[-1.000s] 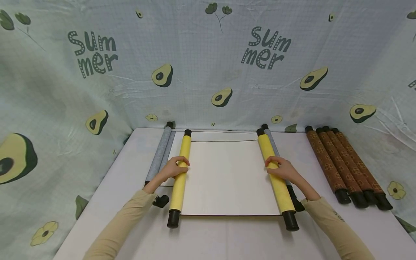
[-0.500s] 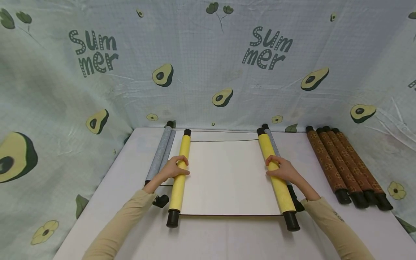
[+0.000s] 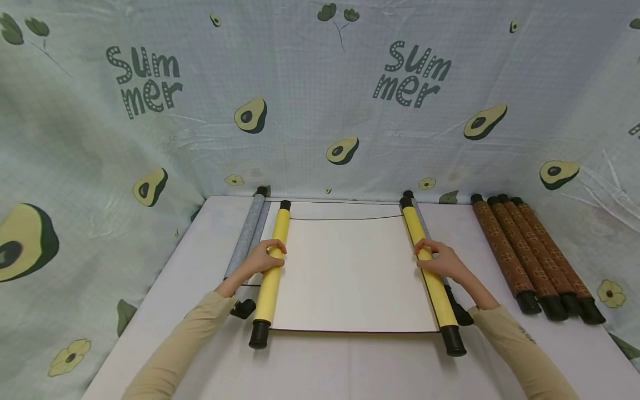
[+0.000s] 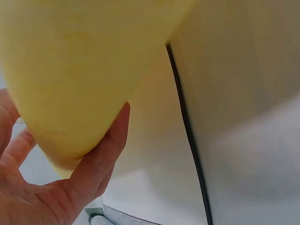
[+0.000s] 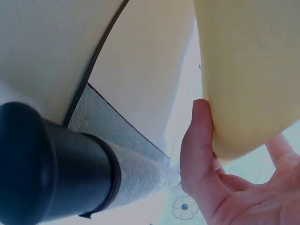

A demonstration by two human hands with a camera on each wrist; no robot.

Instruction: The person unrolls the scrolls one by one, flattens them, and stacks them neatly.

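Paper [image 3: 350,272], cream, dark-edged, likely light yet easily creased, stretches above a white flat table [image 3: 350,369] between stiff-looking yellow cylindrical rollers [image 3: 269,291], best held mid-length, where left hand [image 3: 261,259] and right hand [image 3: 442,261] each curl round one.

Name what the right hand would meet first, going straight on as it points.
First, the yellow roller that the right hand holds; beyond it, probably the white sheet, though relative height is unclear.

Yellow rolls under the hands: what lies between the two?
A plain whitish sheet spans from the left yellow roll to the right yellow roll, as the head view shows.
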